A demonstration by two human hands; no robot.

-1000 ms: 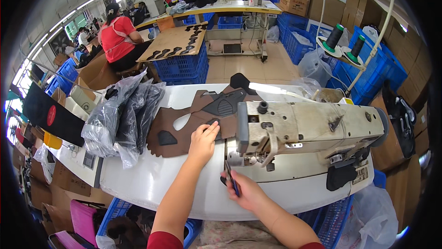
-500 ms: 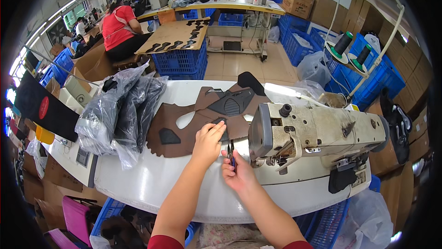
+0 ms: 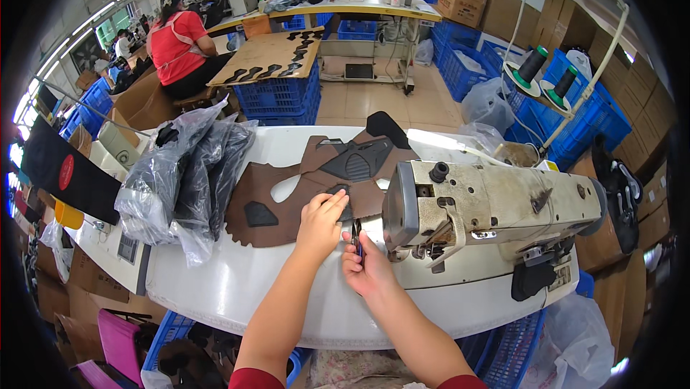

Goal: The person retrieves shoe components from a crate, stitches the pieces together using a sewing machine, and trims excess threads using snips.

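Observation:
A brown flat shoe-upper piece [image 3: 291, 222] with black panels lies on the white sewing table. My left hand [image 3: 321, 220] rests on it, fingers stretched out and lying flat near a small black patch. Just to the right, my right hand [image 3: 369, 267] is closed around thread snips [image 3: 356, 234]. Their dark tips point away from me, at the near edge of the brown material. What lies right at the tips is too small to make out. The sewing machine [image 3: 496, 198] stands close to the right of both hands.
Plastic-wrapped dark pieces [image 3: 183, 180] are heaped on the left of the table [image 3: 237, 299]. Thread cones [image 3: 532, 65] stand at the back right. Blue crates [image 3: 280, 94] sit beyond the table, near a seated person in red [image 3: 180, 47]. A small black piece [image 3: 533, 281] lies by the machine.
The snips and my right hand have shifted slightly left, closer to my left hand. My left hand stays on the brown piece. The whole view has drifted slightly.

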